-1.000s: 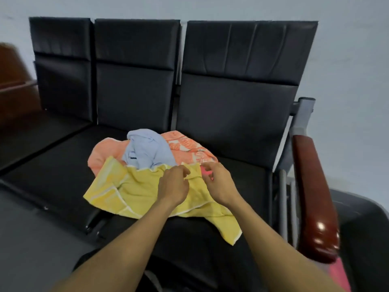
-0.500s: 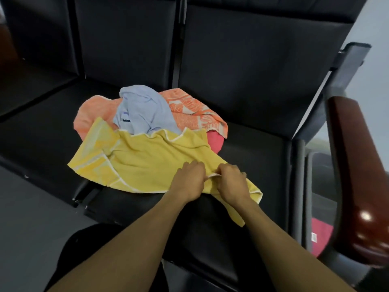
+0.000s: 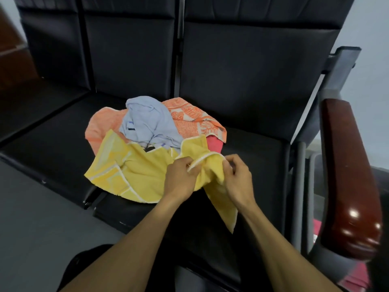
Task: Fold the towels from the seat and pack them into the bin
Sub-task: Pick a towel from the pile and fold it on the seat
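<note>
A heap of towels lies on the black seat (image 3: 259, 157). On top at the front is a yellow towel (image 3: 134, 173) with white edging. My left hand (image 3: 181, 180) and my right hand (image 3: 237, 178) each pinch its white-trimmed edge, close together, and lift that edge slightly. Behind it lie a pale blue towel (image 3: 149, 123), an orange patterned towel (image 3: 189, 119) and a bit of a pink towel (image 3: 213, 144). The bin is mostly hidden; something red (image 3: 353, 277) shows low at the right beyond the armrest.
A glossy brown wooden armrest (image 3: 347, 175) on a grey metal frame stands close on the right. More black seats run to the left (image 3: 52, 131). Grey floor (image 3: 31, 218) lies at the lower left.
Both hands slid along the yellow towel's edge and now raise a fold of it. The camera view shifted.
</note>
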`<state>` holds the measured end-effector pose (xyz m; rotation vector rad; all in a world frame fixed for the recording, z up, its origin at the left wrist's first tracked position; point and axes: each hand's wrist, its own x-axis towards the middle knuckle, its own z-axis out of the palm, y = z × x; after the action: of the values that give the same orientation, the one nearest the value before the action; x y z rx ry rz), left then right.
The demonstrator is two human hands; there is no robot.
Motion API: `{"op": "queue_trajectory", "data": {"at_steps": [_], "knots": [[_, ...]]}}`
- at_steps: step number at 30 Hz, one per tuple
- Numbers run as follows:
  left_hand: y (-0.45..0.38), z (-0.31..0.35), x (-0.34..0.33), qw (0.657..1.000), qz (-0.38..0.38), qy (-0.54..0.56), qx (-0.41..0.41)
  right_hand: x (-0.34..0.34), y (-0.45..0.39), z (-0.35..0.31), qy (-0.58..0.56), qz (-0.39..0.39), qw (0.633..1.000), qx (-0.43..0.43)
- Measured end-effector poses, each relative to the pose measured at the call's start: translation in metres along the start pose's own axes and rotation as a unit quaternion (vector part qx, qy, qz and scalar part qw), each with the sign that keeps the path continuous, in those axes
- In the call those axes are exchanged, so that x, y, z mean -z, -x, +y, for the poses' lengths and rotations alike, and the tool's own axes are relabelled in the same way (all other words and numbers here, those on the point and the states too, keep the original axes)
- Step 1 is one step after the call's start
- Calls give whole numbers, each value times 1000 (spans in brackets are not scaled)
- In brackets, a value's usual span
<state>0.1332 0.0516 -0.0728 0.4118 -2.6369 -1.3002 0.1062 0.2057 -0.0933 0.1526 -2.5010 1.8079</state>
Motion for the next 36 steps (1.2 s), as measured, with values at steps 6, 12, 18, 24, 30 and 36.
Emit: {"op": "queue_trajectory", "data": {"at_steps": [6, 12, 18, 24, 30, 36], "knots": [[-14, 2, 4, 985, -60, -147, -63, -11, -8, -13, 15, 1, 1000, -3], [-29, 4, 8, 980, -65, -99, -159, 2, -16, -13, -63, -198, 978, -1], [-46, -25, 16, 958, -126, -237, -103, -4, -27, 4, -46, 21, 998, -32], [-39, -3, 20, 977, -162, -64, -124, -17, -23, 4, 23, -135, 991, -4], [-32, -2, 20, 962, -245, -78, -91, -16, -23, -11, -192, 2, 970, -148], [-32, -3, 14, 963, -151, -70, -214, -18, -26, -11, -308, -18, 918, -248]]}}
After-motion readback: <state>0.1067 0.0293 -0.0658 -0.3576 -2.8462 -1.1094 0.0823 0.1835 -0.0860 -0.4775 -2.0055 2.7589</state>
